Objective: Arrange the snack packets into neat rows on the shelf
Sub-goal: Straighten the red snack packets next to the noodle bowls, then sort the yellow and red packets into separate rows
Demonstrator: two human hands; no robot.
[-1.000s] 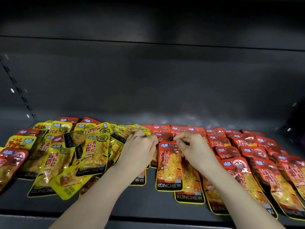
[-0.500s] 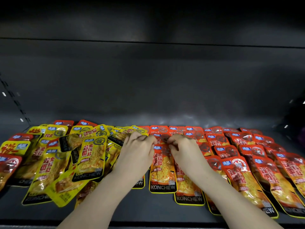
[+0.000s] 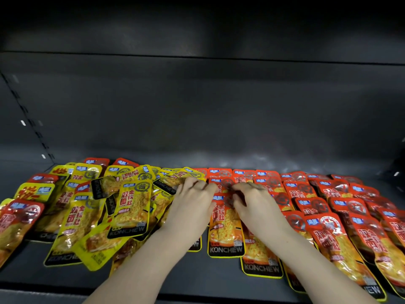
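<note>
The red KONCHEW packet (image 3: pixel 225 231) lies flat near the middle of the dark shelf (image 3: pixel 197 279), its black band toward the front edge. Both hands meet at its top edge: the left hand (image 3: pixel 192 202) and the right hand (image 3: pixel 255 204) each pinch an upper corner with curled fingers. To the right, red packets (image 3: pixel 328 240) lie in overlapping rows. To the left, yellow packets (image 3: pixel 133 207) sit in a jumbled heap, a few red ones mixed in. All of it lies before the grey back panel (image 3: pixel 197 106).
</note>
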